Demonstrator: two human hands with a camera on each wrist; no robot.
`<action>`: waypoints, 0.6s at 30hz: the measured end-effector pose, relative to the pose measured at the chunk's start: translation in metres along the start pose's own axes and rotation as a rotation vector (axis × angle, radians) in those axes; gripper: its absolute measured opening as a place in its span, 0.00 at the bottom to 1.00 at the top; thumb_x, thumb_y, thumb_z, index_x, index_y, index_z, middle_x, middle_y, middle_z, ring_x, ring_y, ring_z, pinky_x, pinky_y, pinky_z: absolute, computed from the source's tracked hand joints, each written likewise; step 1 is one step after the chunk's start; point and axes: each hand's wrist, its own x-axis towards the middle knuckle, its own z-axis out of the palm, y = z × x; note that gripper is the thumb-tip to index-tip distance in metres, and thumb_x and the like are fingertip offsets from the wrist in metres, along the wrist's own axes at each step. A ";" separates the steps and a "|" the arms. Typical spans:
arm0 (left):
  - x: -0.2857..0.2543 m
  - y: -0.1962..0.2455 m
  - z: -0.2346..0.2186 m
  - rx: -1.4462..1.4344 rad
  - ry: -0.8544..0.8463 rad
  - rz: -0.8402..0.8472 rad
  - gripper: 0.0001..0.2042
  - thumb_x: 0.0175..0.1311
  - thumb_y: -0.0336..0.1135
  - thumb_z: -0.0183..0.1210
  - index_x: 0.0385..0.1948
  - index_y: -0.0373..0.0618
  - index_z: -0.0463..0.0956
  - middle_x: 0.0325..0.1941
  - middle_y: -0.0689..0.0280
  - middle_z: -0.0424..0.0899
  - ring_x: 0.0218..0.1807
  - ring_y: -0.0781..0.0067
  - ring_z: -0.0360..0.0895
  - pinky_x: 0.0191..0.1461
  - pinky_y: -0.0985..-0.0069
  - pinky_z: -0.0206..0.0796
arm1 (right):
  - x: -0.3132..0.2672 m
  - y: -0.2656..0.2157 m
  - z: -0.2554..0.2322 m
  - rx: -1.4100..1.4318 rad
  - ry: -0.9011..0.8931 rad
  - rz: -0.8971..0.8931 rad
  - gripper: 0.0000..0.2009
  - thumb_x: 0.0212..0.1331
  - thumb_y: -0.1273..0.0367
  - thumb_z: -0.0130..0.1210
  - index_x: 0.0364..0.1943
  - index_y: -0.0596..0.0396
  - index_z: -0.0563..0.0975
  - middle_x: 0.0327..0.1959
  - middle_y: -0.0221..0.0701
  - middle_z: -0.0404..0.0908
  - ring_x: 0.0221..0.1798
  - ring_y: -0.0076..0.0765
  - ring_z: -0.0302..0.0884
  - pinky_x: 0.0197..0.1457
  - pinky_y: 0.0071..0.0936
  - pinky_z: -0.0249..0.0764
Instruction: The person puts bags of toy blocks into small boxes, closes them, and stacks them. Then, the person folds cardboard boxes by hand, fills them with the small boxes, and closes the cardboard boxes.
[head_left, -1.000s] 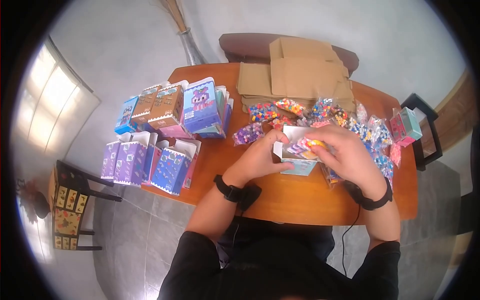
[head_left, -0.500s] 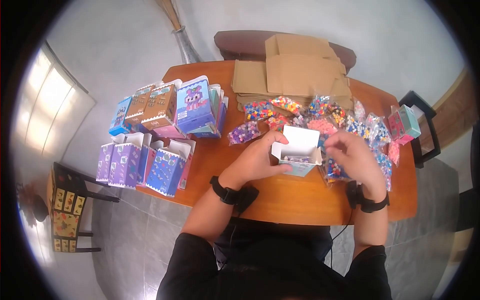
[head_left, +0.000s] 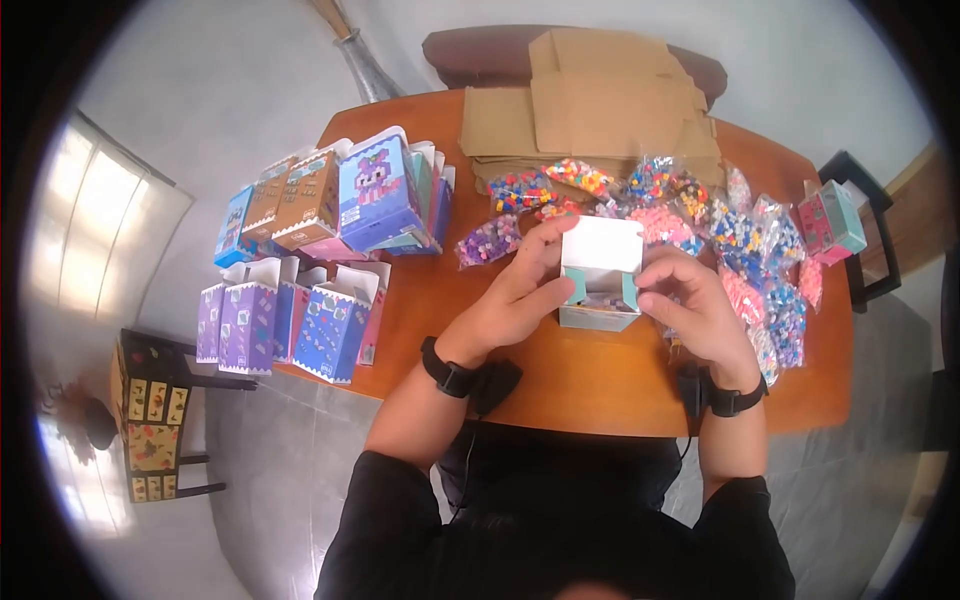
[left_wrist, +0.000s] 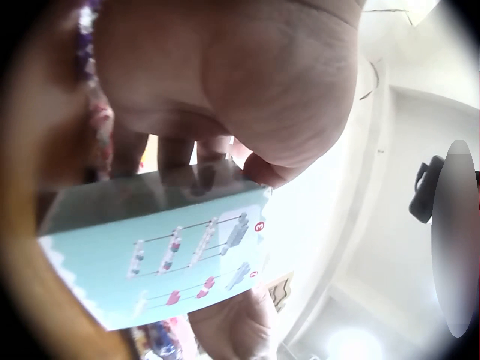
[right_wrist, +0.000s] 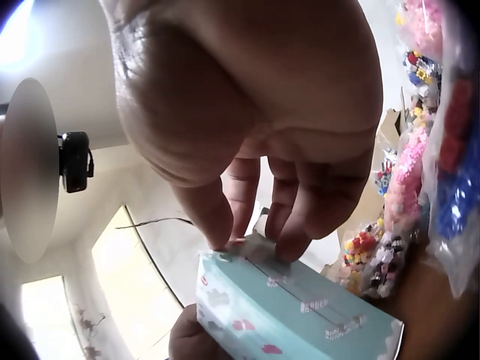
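A small light-teal box (head_left: 598,319) stands on the table with its white lid flap raised at the back and two teal side flaps at its mouth. Something small and colourful shows inside. My left hand (head_left: 512,300) grips the box's left side, thumb by the left flap. At the right flap, the thumb and fingers of my right hand (head_left: 700,308) pinch the edge. In the left wrist view, the printed side of the box (left_wrist: 187,262) lies below my left hand (left_wrist: 232,75). The right wrist view shows my right fingertips on the box's (right_wrist: 300,300) top edge.
Bags of colourful beads (head_left: 745,240) lie behind and right of the box. Flattened brown cardboard (head_left: 600,100) is stacked at the back. Several open printed boxes (head_left: 335,320) stand on the left, and a pink-and-teal box (head_left: 835,222) is at the right edge.
My right hand has let go of a colourful bag, now out of its fingers, and come back to the box's right flap. The teal side flaps now lean inward over the mouth.
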 end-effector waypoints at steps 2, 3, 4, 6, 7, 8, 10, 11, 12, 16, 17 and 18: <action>0.001 -0.001 0.001 0.127 0.009 0.045 0.32 0.71 0.25 0.49 0.74 0.49 0.44 0.72 0.52 0.63 0.73 0.57 0.61 0.75 0.59 0.50 | 0.001 0.000 0.003 -0.038 -0.030 0.012 0.06 0.61 0.76 0.62 0.41 0.56 0.78 0.40 0.24 0.75 0.40 0.17 0.71 0.40 0.17 0.66; 0.002 -0.001 0.004 0.093 0.031 0.041 0.34 0.72 0.26 0.49 0.75 0.50 0.39 0.70 0.51 0.66 0.71 0.57 0.64 0.73 0.60 0.53 | 0.002 0.000 0.004 -0.073 -0.020 -0.024 0.06 0.61 0.76 0.61 0.40 0.56 0.78 0.37 0.22 0.73 0.37 0.16 0.69 0.38 0.16 0.64; 0.003 0.002 0.007 0.090 0.025 0.033 0.34 0.72 0.26 0.49 0.75 0.50 0.39 0.70 0.51 0.66 0.71 0.57 0.64 0.73 0.60 0.53 | 0.002 0.003 0.002 -0.069 -0.012 -0.018 0.06 0.61 0.76 0.61 0.40 0.56 0.78 0.37 0.22 0.73 0.37 0.16 0.69 0.38 0.16 0.64; 0.003 0.007 0.012 0.022 0.077 0.038 0.31 0.72 0.24 0.51 0.73 0.44 0.46 0.62 0.55 0.74 0.65 0.64 0.70 0.69 0.66 0.59 | 0.000 0.009 -0.002 -0.131 -0.053 -0.027 0.09 0.60 0.77 0.61 0.43 0.55 0.76 0.36 0.21 0.73 0.36 0.14 0.68 0.38 0.15 0.64; 0.001 0.007 0.010 0.021 0.075 0.033 0.31 0.72 0.24 0.51 0.73 0.44 0.46 0.62 0.55 0.74 0.65 0.64 0.70 0.69 0.66 0.59 | -0.002 0.012 -0.002 -0.129 -0.050 -0.024 0.09 0.60 0.77 0.61 0.43 0.55 0.76 0.36 0.21 0.73 0.36 0.14 0.68 0.38 0.15 0.64; -0.001 0.006 0.007 0.082 0.062 0.009 0.27 0.72 0.24 0.51 0.71 0.43 0.53 0.62 0.56 0.75 0.63 0.65 0.72 0.68 0.67 0.61 | -0.003 0.016 -0.002 -0.045 -0.029 -0.002 0.11 0.60 0.77 0.61 0.46 0.54 0.75 0.37 0.21 0.75 0.36 0.14 0.68 0.37 0.15 0.64; -0.003 0.008 0.004 0.142 0.050 -0.018 0.24 0.71 0.24 0.52 0.68 0.42 0.60 0.61 0.57 0.76 0.62 0.67 0.74 0.67 0.69 0.63 | -0.004 0.016 0.001 0.041 -0.009 0.022 0.14 0.60 0.77 0.61 0.48 0.54 0.74 0.38 0.22 0.76 0.35 0.13 0.68 0.36 0.15 0.63; -0.003 0.010 0.003 0.204 0.043 0.017 0.19 0.71 0.23 0.52 0.63 0.42 0.67 0.61 0.56 0.76 0.63 0.66 0.73 0.67 0.68 0.63 | -0.003 0.013 0.004 0.068 0.014 -0.023 0.16 0.60 0.78 0.60 0.51 0.54 0.72 0.42 0.24 0.78 0.35 0.13 0.68 0.36 0.15 0.64; -0.002 0.011 0.003 0.266 0.036 0.053 0.16 0.70 0.22 0.53 0.57 0.42 0.74 0.61 0.56 0.77 0.64 0.65 0.73 0.67 0.67 0.64 | -0.002 0.009 0.006 0.096 0.037 -0.069 0.19 0.59 0.79 0.60 0.54 0.54 0.71 0.45 0.27 0.79 0.36 0.14 0.68 0.36 0.16 0.64; 0.000 0.012 -0.001 0.377 -0.001 0.150 0.14 0.64 0.17 0.53 0.51 0.38 0.77 0.59 0.58 0.78 0.62 0.65 0.75 0.64 0.70 0.68 | -0.004 -0.004 0.007 0.128 0.042 -0.068 0.19 0.58 0.80 0.59 0.54 0.54 0.74 0.52 0.31 0.79 0.36 0.16 0.69 0.37 0.17 0.65; -0.001 0.013 -0.001 0.420 -0.012 0.148 0.15 0.62 0.17 0.54 0.50 0.38 0.77 0.59 0.57 0.78 0.62 0.63 0.75 0.64 0.69 0.68 | -0.004 -0.005 0.002 0.006 -0.026 -0.094 0.19 0.57 0.81 0.60 0.53 0.54 0.75 0.52 0.32 0.79 0.37 0.17 0.70 0.39 0.17 0.66; -0.001 0.014 -0.002 0.464 -0.022 0.146 0.16 0.59 0.17 0.55 0.50 0.39 0.78 0.59 0.55 0.78 0.62 0.61 0.75 0.64 0.68 0.68 | -0.004 -0.008 -0.001 -0.117 -0.094 -0.120 0.19 0.56 0.81 0.60 0.52 0.54 0.77 0.53 0.32 0.79 0.38 0.18 0.70 0.41 0.17 0.67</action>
